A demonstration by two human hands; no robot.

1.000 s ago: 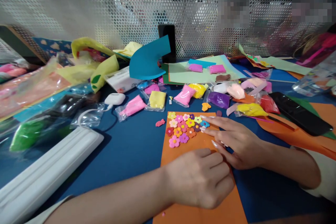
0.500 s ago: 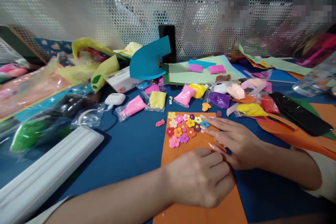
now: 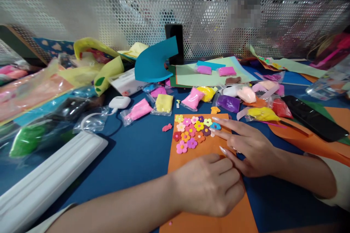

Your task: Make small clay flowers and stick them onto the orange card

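Note:
Small clay flowers in many colours sit in a cluster on a sheet of orange paper. My right hand comes in from the right with its fingers apart. Two of its long-nailed fingertips lie beside the blue flower at the cluster's right edge; whether they touch it I cannot tell. My left hand rests low over the paper, its fingers curled under. Anything inside it is hidden. A pink crumb lies near the paper's lower left.
Behind the paper are bagged pieces of clay, including pink, yellow and purple. A white power bank-like bar lies at left, a black phone at right. A perforated metal screen stands behind.
My right hand has shifted slightly right, showing more of the blue flower. My left hand stays nearly where it was.

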